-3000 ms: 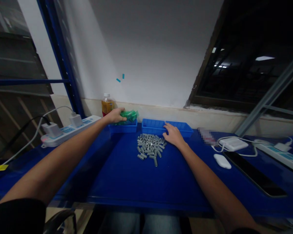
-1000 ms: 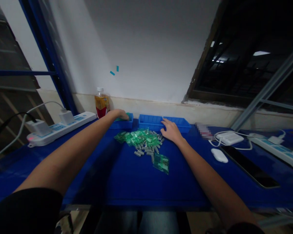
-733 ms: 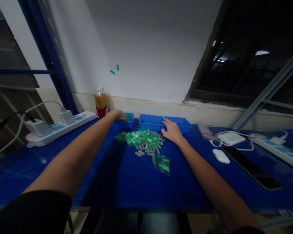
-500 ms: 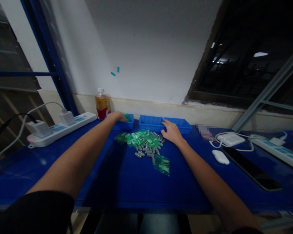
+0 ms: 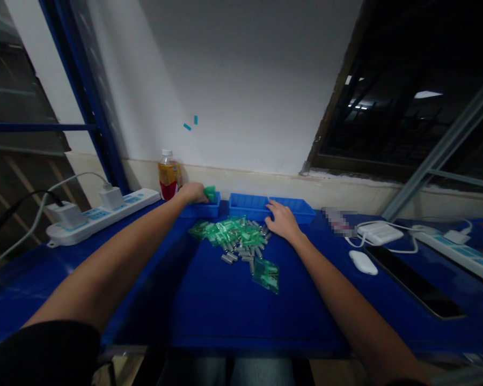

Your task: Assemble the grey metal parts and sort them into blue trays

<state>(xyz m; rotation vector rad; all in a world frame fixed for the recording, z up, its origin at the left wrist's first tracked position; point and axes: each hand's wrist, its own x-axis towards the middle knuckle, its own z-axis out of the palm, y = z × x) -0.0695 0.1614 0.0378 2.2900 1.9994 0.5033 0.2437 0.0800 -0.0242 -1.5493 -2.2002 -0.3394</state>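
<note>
My left hand reaches into the small blue bin at the back and is closed on a bunch of green plastic bags. My right hand lies flat, fingers apart, on the blue table beside a heap of small metal cylinders. More green bags are strewn over that heap. A few more green bags lie nearer to me.
Two joined blue trays sit behind the heap. A drink bottle and a white power strip stand at the left. To the right are a white mouse, a black phone, a white charger and another power strip.
Three seconds ago my left hand held green bags over the bin and the heap was bare. Green bags now cover the heap, and my left hand grips more bags in the bin.
</note>
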